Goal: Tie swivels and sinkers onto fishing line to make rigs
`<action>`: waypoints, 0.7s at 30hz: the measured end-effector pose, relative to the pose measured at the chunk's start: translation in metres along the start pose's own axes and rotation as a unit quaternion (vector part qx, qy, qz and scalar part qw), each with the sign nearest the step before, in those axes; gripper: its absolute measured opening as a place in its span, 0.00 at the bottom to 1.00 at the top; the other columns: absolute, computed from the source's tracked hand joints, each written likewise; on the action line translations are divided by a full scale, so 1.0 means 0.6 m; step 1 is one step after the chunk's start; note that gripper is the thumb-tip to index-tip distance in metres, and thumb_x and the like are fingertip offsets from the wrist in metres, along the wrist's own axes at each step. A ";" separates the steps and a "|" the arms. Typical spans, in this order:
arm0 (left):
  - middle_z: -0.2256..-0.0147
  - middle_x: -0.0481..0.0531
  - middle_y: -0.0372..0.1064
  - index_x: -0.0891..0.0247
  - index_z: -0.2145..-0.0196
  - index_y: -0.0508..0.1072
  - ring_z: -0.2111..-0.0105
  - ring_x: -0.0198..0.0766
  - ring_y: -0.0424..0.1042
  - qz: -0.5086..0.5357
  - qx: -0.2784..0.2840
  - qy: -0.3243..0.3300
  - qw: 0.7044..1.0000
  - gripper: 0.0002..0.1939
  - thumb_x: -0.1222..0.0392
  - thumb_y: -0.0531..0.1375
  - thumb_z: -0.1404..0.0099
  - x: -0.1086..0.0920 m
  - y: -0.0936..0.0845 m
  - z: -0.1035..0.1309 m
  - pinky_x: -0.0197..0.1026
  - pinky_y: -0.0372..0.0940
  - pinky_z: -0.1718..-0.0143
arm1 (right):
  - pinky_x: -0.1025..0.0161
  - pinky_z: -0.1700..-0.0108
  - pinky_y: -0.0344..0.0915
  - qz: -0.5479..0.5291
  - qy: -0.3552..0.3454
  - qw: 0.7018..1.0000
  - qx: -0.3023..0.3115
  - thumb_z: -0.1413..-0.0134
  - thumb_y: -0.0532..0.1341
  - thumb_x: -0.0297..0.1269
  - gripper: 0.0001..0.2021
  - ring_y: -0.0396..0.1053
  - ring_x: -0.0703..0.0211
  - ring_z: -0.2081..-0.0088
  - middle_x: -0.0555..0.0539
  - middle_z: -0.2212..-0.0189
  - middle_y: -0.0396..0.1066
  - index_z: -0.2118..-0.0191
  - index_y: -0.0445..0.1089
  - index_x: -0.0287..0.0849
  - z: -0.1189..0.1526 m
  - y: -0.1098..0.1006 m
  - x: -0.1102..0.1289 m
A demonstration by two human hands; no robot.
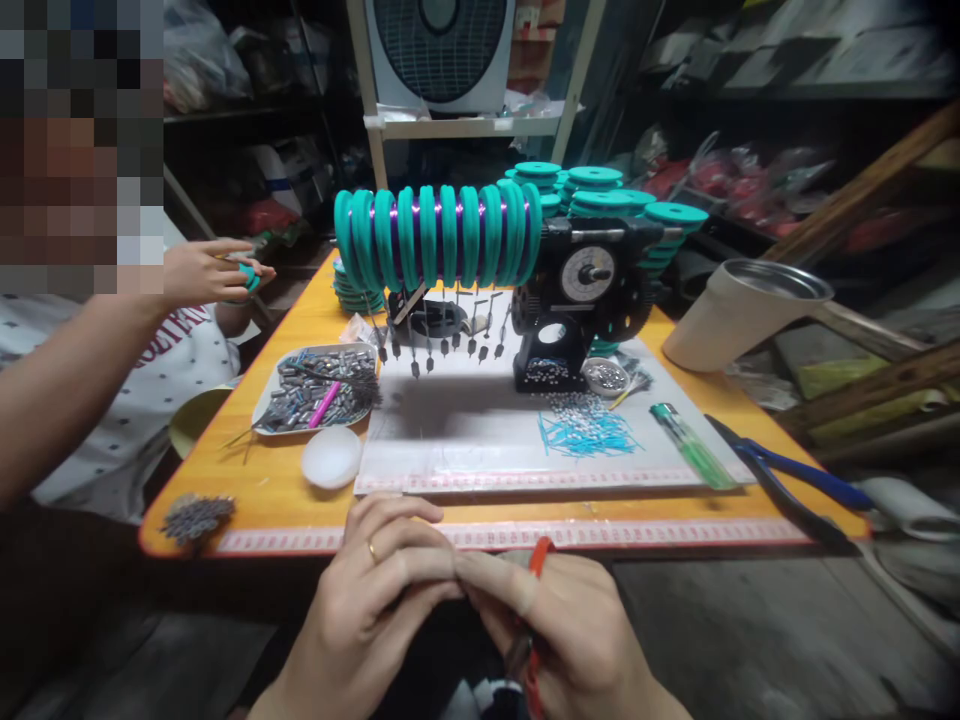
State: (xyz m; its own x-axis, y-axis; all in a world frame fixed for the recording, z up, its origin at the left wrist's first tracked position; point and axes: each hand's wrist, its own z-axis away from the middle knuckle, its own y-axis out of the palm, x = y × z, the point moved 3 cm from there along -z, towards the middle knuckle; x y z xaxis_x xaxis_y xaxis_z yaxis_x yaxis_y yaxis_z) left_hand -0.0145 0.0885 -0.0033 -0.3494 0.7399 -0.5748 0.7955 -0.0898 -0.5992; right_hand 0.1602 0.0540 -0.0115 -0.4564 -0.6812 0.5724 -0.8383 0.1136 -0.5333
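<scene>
At the table's front edge my left hand [375,590] has its thumb and index finger pinched together, meeting the fingertips of my right hand; what lies between them is too small to see. Red-handled pliers [537,620] are held in my right hand [566,620], whose index finger is wrapped in pale tape. Beyond the hands, a row of teal spools [439,235] with purple wire hangs on a black winding machine [585,290]. Small dark weights [430,365] dangle below the spools. Blue tube pieces [589,432] and small metal beads lie on the white board [450,440].
A tray of metal parts [322,388] and a round white lid [331,458] stand left. Green lighter [694,450], blue-handled cutters [802,475] and a cream container [742,312] are right. Another person's hand [217,272] holds something teal at left. Stacked teal spools [600,190] stand behind.
</scene>
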 end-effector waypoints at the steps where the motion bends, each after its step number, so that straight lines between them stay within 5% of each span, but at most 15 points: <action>1: 0.64 0.50 0.74 0.59 0.59 0.73 0.54 0.40 0.71 0.007 -0.002 -0.001 1.000 0.11 0.74 0.58 0.32 -0.001 0.002 -0.002 0.46 0.65 0.49 | 0.67 0.65 0.70 0.013 -0.006 1.000 -0.001 0.37 0.55 0.22 0.20 0.74 0.63 0.72 0.52 0.73 0.75 0.43 0.69 0.41 -0.001 -0.001 -0.001; 4: 0.63 0.50 0.73 0.60 0.59 0.70 0.56 0.36 0.73 0.020 -0.012 -0.010 1.000 0.13 0.76 0.56 0.32 -0.002 0.008 -0.004 0.43 0.64 0.43 | 0.66 0.72 0.64 0.112 -0.019 0.993 -0.015 0.36 0.54 0.24 0.14 0.68 0.62 0.78 0.51 0.78 0.72 0.51 0.73 0.37 0.002 -0.003 -0.005; 8: 0.57 0.54 0.70 0.62 0.53 0.67 0.54 0.34 0.72 0.006 0.011 0.002 1.000 0.16 0.78 0.52 0.33 0.001 0.015 -0.011 0.34 0.67 0.51 | 0.64 0.75 0.55 0.219 -0.014 0.976 -0.010 0.34 0.50 0.25 0.16 0.63 0.62 0.81 0.52 0.83 0.67 0.56 0.75 0.35 0.004 -0.006 -0.010; 21: 0.69 0.51 0.68 0.64 0.59 0.73 0.71 0.36 0.65 -0.087 0.064 0.093 0.990 0.07 0.71 0.58 0.31 0.012 0.015 -0.071 0.38 0.62 0.70 | 0.60 0.76 0.52 0.279 0.003 0.960 -0.039 0.34 0.51 0.26 0.14 0.62 0.59 0.83 0.52 0.83 0.66 0.55 0.75 0.35 -0.010 -0.016 -0.028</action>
State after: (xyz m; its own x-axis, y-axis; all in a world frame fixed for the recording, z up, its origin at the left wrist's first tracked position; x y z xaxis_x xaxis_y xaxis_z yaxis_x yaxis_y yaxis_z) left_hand 0.0114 0.1212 0.0109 -0.3688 0.8606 -0.3511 0.6585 -0.0246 -0.7522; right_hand 0.1741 0.0685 -0.0123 -0.8423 -0.4941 0.2155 -0.4824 0.5125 -0.7104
